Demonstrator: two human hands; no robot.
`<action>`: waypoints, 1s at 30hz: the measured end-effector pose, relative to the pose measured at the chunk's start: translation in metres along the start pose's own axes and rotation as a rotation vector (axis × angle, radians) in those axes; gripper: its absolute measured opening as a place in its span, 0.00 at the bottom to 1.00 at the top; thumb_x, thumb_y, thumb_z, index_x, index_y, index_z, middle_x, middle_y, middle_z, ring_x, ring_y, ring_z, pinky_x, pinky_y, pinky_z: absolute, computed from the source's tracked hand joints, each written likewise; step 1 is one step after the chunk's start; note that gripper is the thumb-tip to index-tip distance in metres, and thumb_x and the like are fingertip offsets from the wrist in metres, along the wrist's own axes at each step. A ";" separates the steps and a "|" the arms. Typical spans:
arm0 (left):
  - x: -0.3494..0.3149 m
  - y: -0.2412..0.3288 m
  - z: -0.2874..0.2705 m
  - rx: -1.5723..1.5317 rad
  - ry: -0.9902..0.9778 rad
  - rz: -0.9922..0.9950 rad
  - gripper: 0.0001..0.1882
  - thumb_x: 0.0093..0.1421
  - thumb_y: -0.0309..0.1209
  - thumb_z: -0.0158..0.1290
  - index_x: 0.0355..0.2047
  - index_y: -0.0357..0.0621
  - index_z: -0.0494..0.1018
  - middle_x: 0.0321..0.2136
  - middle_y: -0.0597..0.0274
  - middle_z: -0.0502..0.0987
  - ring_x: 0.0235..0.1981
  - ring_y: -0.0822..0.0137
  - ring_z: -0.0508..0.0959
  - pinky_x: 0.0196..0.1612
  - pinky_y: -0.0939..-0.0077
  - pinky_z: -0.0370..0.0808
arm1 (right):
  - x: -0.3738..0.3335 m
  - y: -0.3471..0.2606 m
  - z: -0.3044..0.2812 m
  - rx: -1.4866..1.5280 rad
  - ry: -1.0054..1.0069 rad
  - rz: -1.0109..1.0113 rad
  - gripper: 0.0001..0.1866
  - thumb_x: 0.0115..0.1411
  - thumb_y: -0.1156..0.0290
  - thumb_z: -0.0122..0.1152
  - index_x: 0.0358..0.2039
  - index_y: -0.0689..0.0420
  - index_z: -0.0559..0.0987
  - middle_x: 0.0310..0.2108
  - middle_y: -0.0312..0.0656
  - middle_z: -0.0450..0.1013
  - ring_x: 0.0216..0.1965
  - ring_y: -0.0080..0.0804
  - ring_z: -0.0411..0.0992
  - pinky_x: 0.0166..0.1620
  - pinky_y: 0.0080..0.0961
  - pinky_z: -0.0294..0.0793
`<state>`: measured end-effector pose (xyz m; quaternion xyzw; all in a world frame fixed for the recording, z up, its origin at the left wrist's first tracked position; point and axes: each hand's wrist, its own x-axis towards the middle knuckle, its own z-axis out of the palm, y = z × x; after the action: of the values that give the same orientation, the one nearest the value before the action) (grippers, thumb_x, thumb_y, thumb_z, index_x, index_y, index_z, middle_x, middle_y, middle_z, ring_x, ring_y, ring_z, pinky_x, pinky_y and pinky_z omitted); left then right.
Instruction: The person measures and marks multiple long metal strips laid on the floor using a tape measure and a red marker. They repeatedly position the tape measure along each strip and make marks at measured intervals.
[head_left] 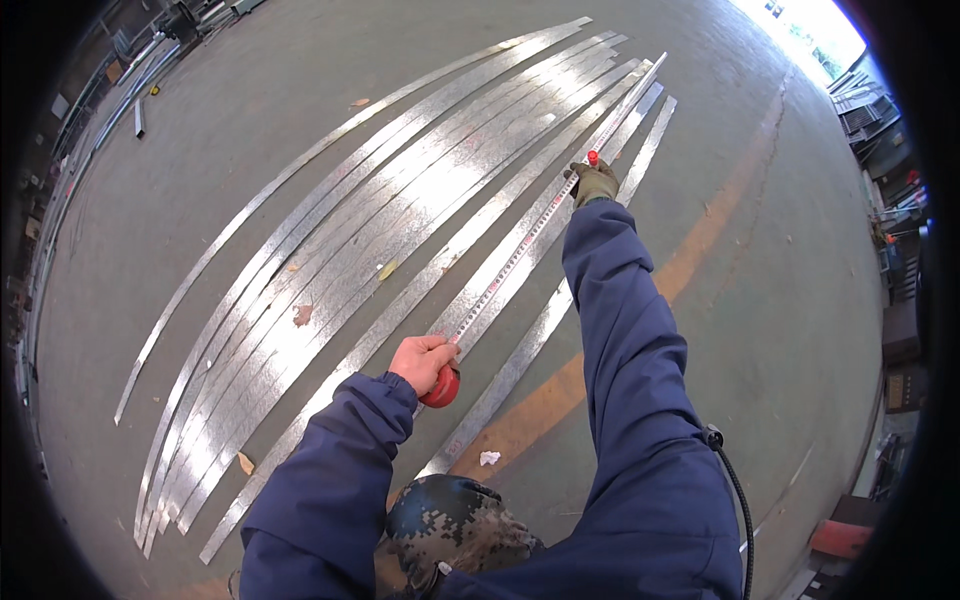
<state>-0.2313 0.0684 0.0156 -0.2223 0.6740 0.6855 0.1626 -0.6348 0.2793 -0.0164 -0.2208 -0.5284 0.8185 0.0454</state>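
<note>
Across the left half of the floor (780,330), metal strips (400,190) are spread lengthwise, slanted from the near left corner toward the far edge. The right arm (640,380) is stretched far forward, nearly straight; the left arm (330,490) is kept shorter and angled inward. Along the face of one strip, between its long edges, the blade (500,278) of the tape is laid out between the two hands. The red tape case (441,388) is gripped by the bare left hand (422,360), with the thumb side turned toward the blade. The gloved right hand (595,185) is closed around a red marker (593,158), held roughly upright beside the blade; whether the blade is also pinched cannot be told. A brown leaf (303,314) is seen on the strips.
</note>
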 end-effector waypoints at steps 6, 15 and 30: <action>0.001 -0.004 -0.003 0.002 0.000 -0.024 0.11 0.61 0.31 0.55 0.30 0.33 0.81 0.23 0.61 0.81 0.26 0.72 0.78 0.35 0.76 0.74 | 0.020 0.027 -0.005 -0.176 0.023 0.080 0.27 0.50 0.86 0.68 0.51 0.61 0.74 0.34 0.50 0.79 0.28 0.39 0.78 0.31 0.34 0.79; -0.001 -0.003 -0.005 0.082 0.020 -0.043 0.12 0.61 0.31 0.56 0.31 0.33 0.81 0.24 0.60 0.82 0.26 0.72 0.78 0.35 0.76 0.74 | 0.048 0.067 -0.016 -0.303 -0.040 0.076 0.26 0.52 0.87 0.65 0.53 0.62 0.71 0.31 0.51 0.79 0.26 0.43 0.80 0.25 0.36 0.79; 0.000 -0.023 -0.025 0.141 0.068 -0.031 0.13 0.62 0.34 0.54 0.34 0.34 0.80 0.24 0.62 0.80 0.26 0.72 0.77 0.34 0.75 0.74 | 0.017 0.092 -0.033 -0.466 0.020 -0.129 0.25 0.58 0.79 0.63 0.56 0.53 0.72 0.28 0.39 0.74 0.22 0.28 0.73 0.20 0.26 0.70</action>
<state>-0.2171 0.0444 -0.0033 -0.2438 0.7222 0.6257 0.1656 -0.6222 0.2724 -0.1149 -0.1992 -0.7156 0.6676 0.0504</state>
